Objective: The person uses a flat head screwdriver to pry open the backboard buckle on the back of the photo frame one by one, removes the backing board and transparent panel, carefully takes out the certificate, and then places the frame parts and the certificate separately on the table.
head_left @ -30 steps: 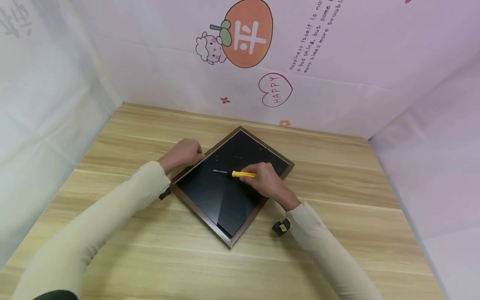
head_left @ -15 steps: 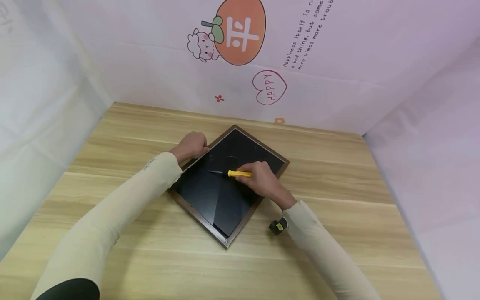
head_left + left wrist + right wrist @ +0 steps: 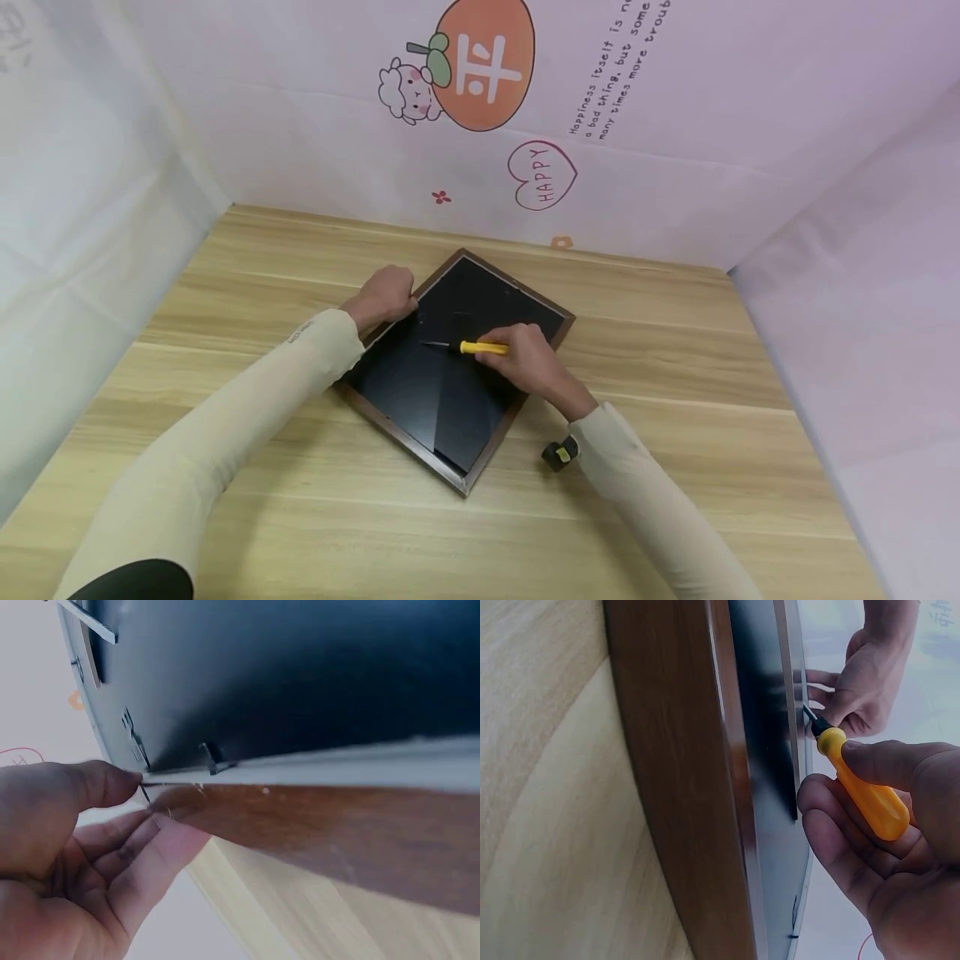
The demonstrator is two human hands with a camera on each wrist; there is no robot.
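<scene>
A brown picture frame lies diagonally on the table, its black backing facing up. Along its upper-left side my left hand pinches the frame's edge. The left wrist view shows the thumb at the top edge and the fingers against the outer brown side. Small bent metal tabs stand along the inner rim there. My right hand holds a screwdriver by its yellow handle above the backing. The thin metal shaft points left; whether its tip touches the backing I cannot tell.
The light wood table extends around the frame. White printed cloth walls it in at the back and both sides. A small black camera sits at my right wrist. A dark rounded shape shows at the lower left.
My left hand has moved up and right along the frame's upper-left edge. The frame has turned slightly counterclockwise. My right hand keeps the screwdriver in nearly the same place; the head view shifted a little.
</scene>
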